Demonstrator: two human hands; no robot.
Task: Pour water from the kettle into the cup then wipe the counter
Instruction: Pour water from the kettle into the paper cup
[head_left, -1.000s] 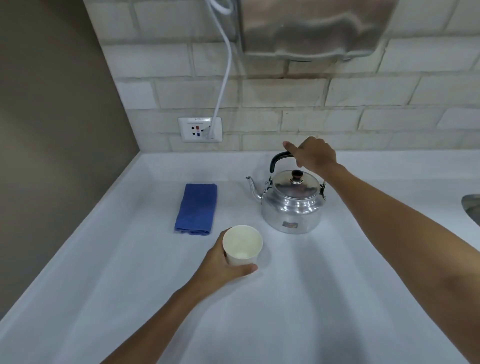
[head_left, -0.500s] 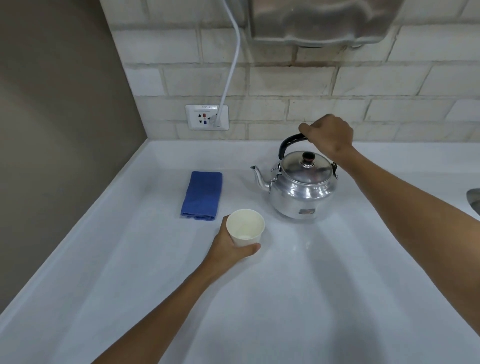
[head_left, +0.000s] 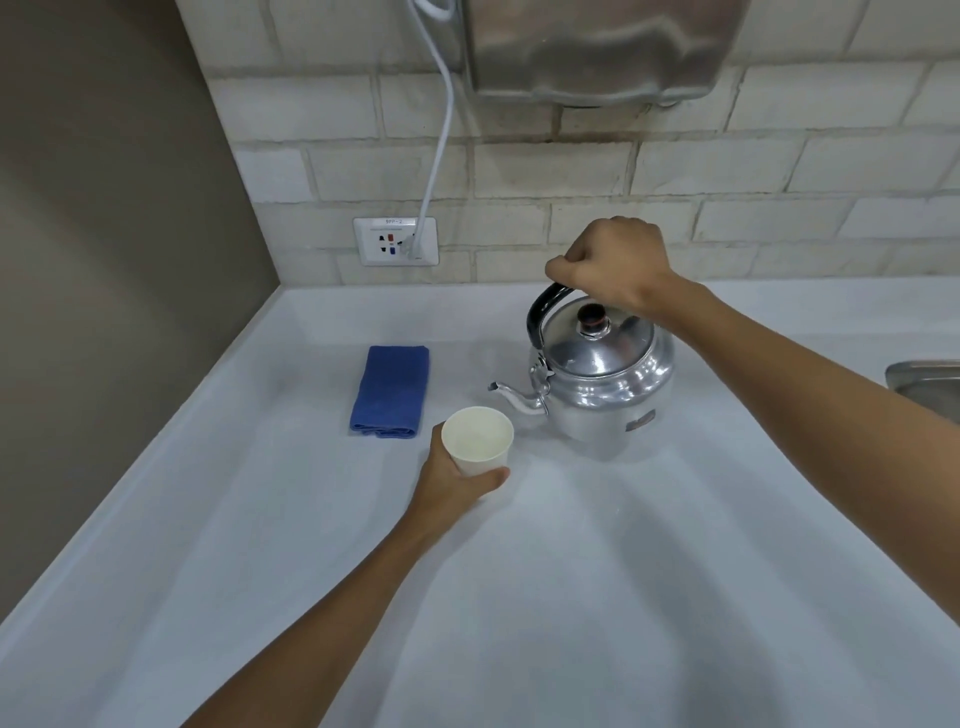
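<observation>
White socket plate labelled "9PP-2" above counter

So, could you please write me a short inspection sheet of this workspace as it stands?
Surface: white counter, no spills seen.
Job's things: metal kettle upright, lid on, spout toward white cup; folded blue cloth left of the cup.
Clutter: nothing seen.
Grips: left hand holds the cup; right hand closed on the kettle handle.
Cables: white cord plugged into wall socket.
Surroundings: brick wall, steel dispenser, sink edge at right.
</observation>
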